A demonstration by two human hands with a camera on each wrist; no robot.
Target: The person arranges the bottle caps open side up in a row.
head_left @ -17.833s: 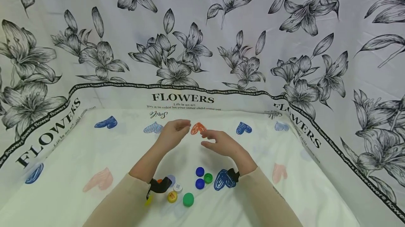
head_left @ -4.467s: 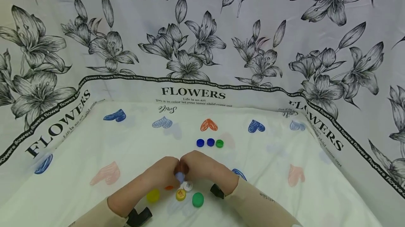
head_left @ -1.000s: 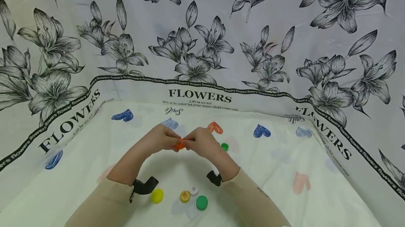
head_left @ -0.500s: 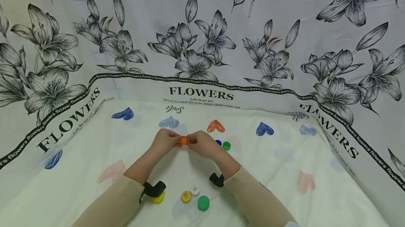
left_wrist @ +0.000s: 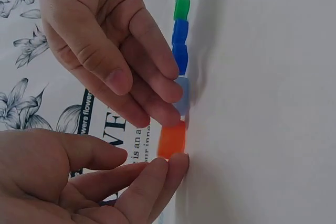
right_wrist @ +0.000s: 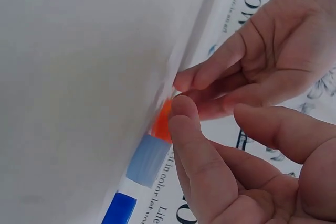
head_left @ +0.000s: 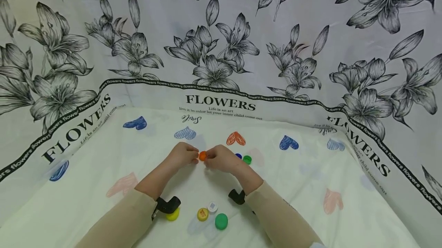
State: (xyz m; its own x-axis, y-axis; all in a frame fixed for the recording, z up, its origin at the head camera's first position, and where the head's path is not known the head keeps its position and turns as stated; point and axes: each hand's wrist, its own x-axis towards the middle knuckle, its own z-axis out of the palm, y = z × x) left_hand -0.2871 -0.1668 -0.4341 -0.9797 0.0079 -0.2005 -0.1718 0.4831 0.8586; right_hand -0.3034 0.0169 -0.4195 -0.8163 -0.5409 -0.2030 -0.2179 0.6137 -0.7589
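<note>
An orange bottle cap (head_left: 202, 156) sits on the cloth between the fingertips of both hands. My left hand (head_left: 181, 155) has its fingertips at the cap's left side, the thumb apart from them. On the other side, the fingers of my right hand (head_left: 221, 158) are at the cap, its thumb also apart in the right wrist view. A light blue cap (right_wrist: 148, 161) stands close beside the orange one, hidden in the head view. The row continues with two blue caps, one of them partly visible as a blue cap (head_left: 238, 156), and ends with a green cap (head_left: 247, 159).
Nearer the body lie a yellow cap (head_left: 172, 214), partly covered by the left wrist mount, a gold cap (head_left: 202, 214), a white cap (head_left: 212, 207) and a larger green cap (head_left: 221, 222). A flower-printed curtain (head_left: 221, 48) rises behind the heart-printed cloth (head_left: 276, 186).
The blue and small green caps went from a cluster to a row farther back, then light blue and orange caps joined. Both hands gripped the orange cap; now their thumbs are off it.
</note>
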